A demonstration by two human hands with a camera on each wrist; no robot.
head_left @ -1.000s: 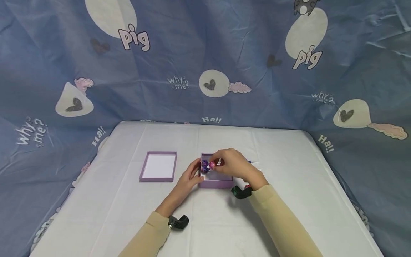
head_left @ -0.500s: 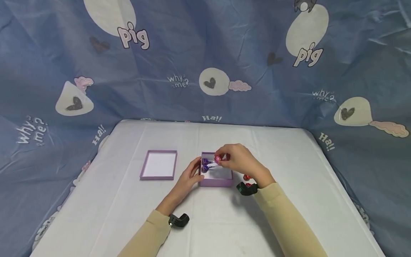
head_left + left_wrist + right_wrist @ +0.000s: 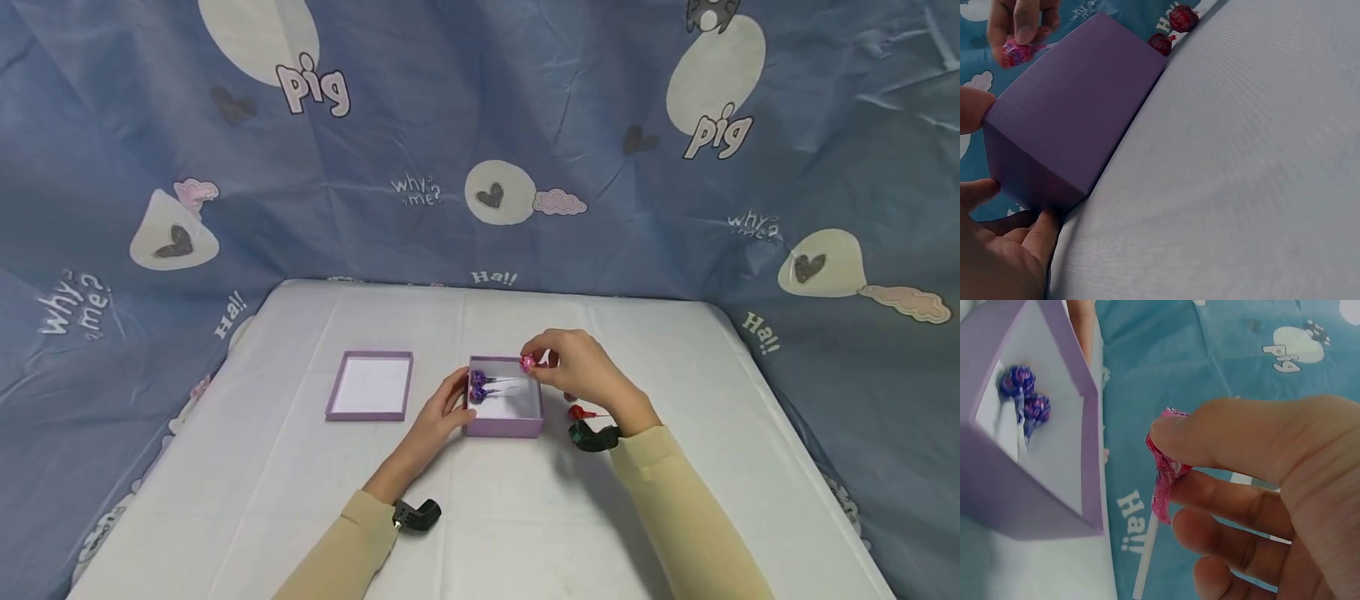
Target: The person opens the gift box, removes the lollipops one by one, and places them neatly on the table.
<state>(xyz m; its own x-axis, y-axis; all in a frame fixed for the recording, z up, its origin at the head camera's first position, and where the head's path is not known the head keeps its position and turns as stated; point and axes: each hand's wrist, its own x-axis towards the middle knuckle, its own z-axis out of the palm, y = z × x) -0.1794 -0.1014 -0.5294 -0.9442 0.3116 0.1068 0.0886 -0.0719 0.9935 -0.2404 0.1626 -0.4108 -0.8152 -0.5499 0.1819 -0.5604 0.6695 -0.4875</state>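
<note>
I hold the pink lollipop [image 3: 527,363] by its wrapped head in my right hand [image 3: 588,371], thumb on one side and a finger on the other, while my remaining fingers bend loosely below it. Its white stick sticks out past my fingers in the right wrist view. The candy is up in the air near the far right corner of the purple box [image 3: 504,428], apart from the walls. My left hand [image 3: 435,421] grips the box's left end, thumb at the near corner and fingers along the side wall. Inside, two blue-purple lollipops [image 3: 478,395] lie side by side, heads close to the left wall, sticks pointing right. Just to the right of the box, beneath my right wrist, red lollipops [image 3: 576,412] lie on the white tabletop [image 3: 300,492], partly hidden by my hand and the wrist camera [image 3: 592,437]. The lid [image 3: 371,387] rests well to the left of the box, its white inside facing up. Behind the table hangs a blue printed cloth [image 3: 420,108].
</note>
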